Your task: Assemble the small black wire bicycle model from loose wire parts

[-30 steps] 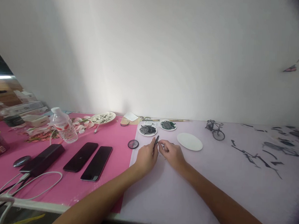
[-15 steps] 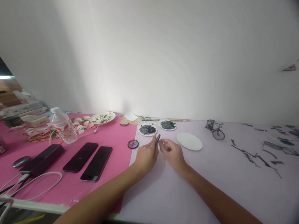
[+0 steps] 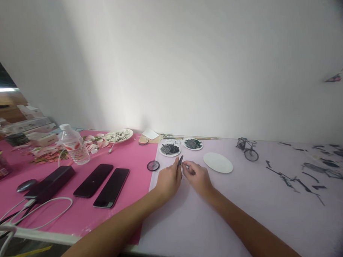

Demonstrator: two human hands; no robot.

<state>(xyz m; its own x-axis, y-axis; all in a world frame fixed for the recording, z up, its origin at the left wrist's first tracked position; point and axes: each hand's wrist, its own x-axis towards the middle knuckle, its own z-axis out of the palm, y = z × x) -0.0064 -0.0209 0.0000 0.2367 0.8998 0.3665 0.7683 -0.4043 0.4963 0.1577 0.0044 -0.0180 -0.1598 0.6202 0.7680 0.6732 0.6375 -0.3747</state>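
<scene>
My left hand (image 3: 169,181) is closed around a small dark wheel (image 3: 181,159), seen nearly edge-on between thumb and fingers. Close beside it, my right hand (image 3: 197,177) has its fingers pinched at the near side of the wheel; what they hold, if anything, is too small to make out. Left of my hands a black spoked wheel (image 3: 153,165) lies flat at the edge of the pink sheet. Behind them stand a plate of black parts (image 3: 162,151) and a plate of dark green parts (image 3: 200,147). A bare white oval plate (image 3: 218,162) lies to the right.
A small model bicycle (image 3: 247,149) stands at the back right, with flat dark bicycle parts (image 3: 295,180) beyond it. On the pink sheet are two phones (image 3: 111,187), a black power block (image 3: 50,182) with cables, a plastic bottle (image 3: 74,144) and a plate of pale pieces (image 3: 119,135).
The wheel has turned slightly in my left hand. My right fingers have closed in nearer to it. The whole view has shifted a little.
</scene>
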